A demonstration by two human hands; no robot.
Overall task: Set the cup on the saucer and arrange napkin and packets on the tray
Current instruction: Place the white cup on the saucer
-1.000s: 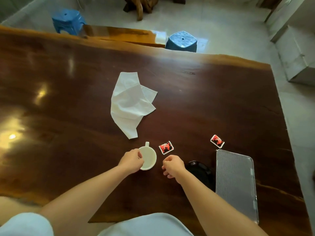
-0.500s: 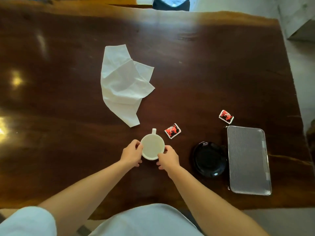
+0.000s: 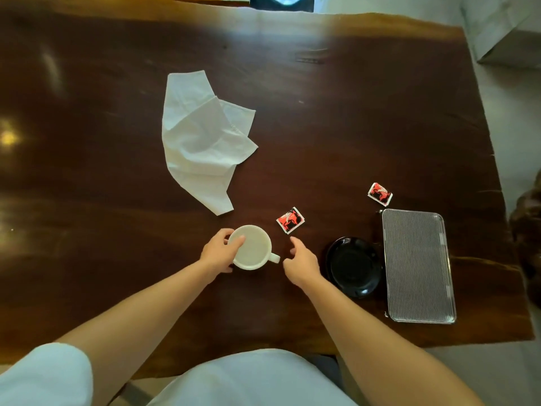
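Left hand (image 3: 218,253) curls around the left side of the white cup (image 3: 252,247), fingers on its rim and wall, thumb low on the near side. That cup stands upright on the dark wooden table (image 3: 351,112), its small handle pointing right. Right hand (image 3: 301,260) sits just right of the handle, fingers loosely spread and holding nothing; whether a fingertip brushes the handle is hard to tell from this angle, though a thin gap seems to show.

Right of that hand lies the black saucer (image 3: 354,266), bare, its right edge touching or very nearly touching the long left side of the ribbed silver tray (image 3: 417,265). Nothing rests on the tray.

2 red packets lie on the table. The nearer packet (image 3: 289,220) is just beyond the cup and to its right, tilted, apart from both hands. The farther packet (image 3: 379,194) sits just beyond the tray's far left corner, not on it.

A crumpled white napkin (image 3: 202,136) is spread on the table beyond the cup and a little left, its near tip pointing toward the cup but apart from it.

White clothing (image 3: 251,379) fills the near edge of the view.
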